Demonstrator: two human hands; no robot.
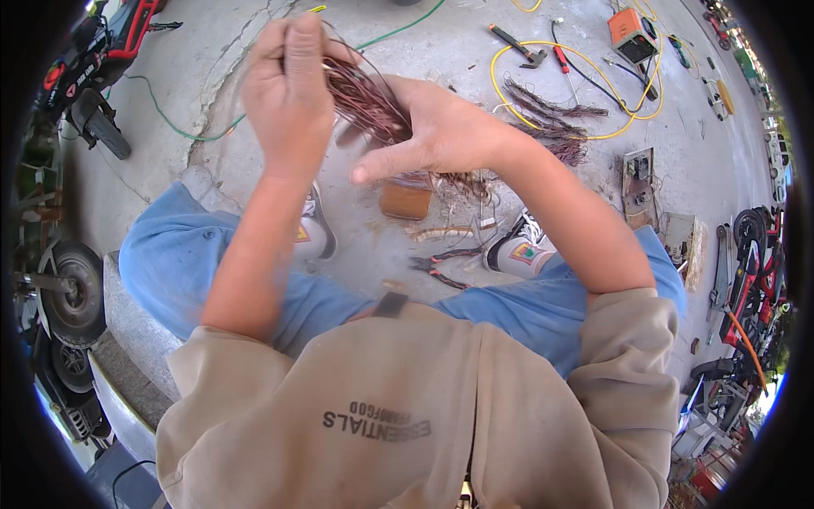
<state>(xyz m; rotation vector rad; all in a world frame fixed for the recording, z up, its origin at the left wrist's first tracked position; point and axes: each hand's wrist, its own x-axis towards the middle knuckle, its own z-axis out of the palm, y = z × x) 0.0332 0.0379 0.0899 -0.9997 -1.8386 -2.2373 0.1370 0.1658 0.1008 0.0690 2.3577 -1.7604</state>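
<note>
A bundle of thin reddish-brown copper wires [365, 100] is held up in front of me, above the concrete. My left hand [292, 93] is closed round its upper left end, a few loose strands arching over the fingers. At the lower right end, my right hand [441, 127] grips the bundle; its thumb sticks out to the left and its other fingers are mostly hidden. Below the hands, a brown block [404, 202] sits on the ground among wire scraps. Red-and-black pliers [445, 267] lie between my shoes.
More copper wire bundles [555, 110] lie to the right, beside a looped yellow cable [494, 81]. Farther off are a hammer [519, 47], a red-handled screwdriver [561, 59] and an orange box-shaped machine [632, 36]. Metal parts [640, 187] lie at right; motorbikes [93, 76] stand around.
</note>
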